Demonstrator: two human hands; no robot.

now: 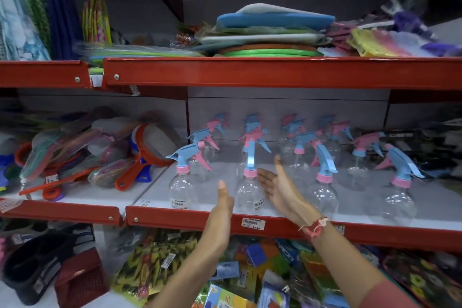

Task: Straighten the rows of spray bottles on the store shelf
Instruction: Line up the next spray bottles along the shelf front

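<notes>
Both hands reach over the red front lip of the middle shelf [280, 226] with nothing in them: the left hand [224, 201] is flat and edge-on, fingers together, and the right hand [280, 189] is spread open, palm turned toward the left, thumb up. Between the two open hands stands one clear spray bottle [250, 191] with a pink collar and a blue trigger head, upright, second from the left in the front row; the right hand's fingers lie just beside its neck and shoulder, though whether they touch it cannot be told, and the left hand sits just off its lower left side. Left of the left hand is another front-row bottle [180, 189] with a blue head. Right of the right hand stand two more front bottles [322, 191] and [400, 196], their heads turned at differing angles. Beyond the fingertips, further rows of pink-and-blue bottles [295, 132] run back to the grey rear panel, some blurred. A red thread bracelet [315, 229] circles the right wrist, above the white price label [253, 223] on the shelf lip below the hands
</notes>
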